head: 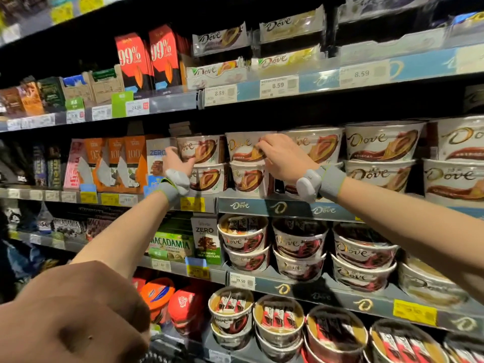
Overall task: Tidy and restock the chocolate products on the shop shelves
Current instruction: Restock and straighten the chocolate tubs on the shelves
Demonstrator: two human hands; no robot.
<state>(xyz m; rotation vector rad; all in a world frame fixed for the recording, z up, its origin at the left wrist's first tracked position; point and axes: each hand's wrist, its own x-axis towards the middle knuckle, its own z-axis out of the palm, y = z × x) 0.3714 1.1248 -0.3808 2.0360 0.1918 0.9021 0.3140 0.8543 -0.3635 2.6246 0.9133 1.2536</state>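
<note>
Shop shelves (285, 206) fill my view. My left hand (176, 160) cups the upper Dove tub (203, 149) at ten o'clock of centre. My right hand (284, 158) pinches the neighbouring tub (242, 146).

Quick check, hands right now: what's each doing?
Left hand: fingers curled on the side of a top Dove tub.
Right hand: fingers on the next tub's front; grip cannot be told.

The shelf (262, 205) level with both hands carries white Dove tubs (381, 158) stacked two high, running right from the grip; left of the grip stand upright orange chocolate boxes (115, 163) and a pink box (74, 163); yellow price tags (192, 204) sit on its front edge below the hands.
</note>
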